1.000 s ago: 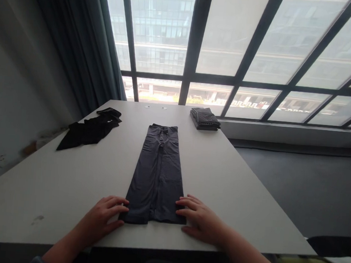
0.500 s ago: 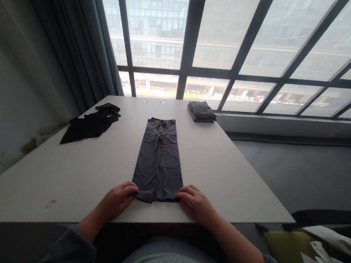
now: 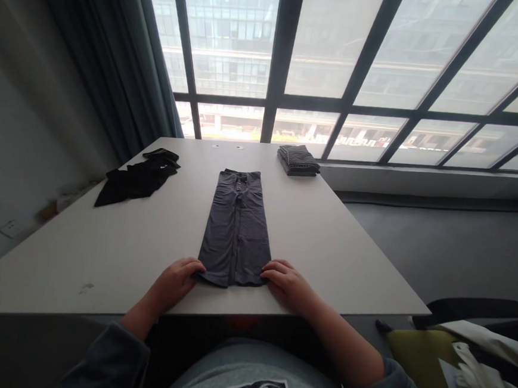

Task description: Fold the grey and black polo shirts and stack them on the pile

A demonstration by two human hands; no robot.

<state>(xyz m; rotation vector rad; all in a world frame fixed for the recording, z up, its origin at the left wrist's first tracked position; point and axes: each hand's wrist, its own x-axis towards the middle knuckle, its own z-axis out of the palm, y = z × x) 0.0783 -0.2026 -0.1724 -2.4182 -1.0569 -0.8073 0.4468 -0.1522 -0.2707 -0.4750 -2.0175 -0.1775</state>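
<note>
Grey pants (image 3: 240, 234) lying flat on our counter (image 3: 326, 247). We've got both hem corners pinched, left grip (image 3: 175, 280) and right grip (image 3: 288, 286) alike.

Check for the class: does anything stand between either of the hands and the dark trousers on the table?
Nothing visible does. The left hand and right hand touch the trousers at the near corners. The black clothing and folded stack lie apart, farther back.
</note>
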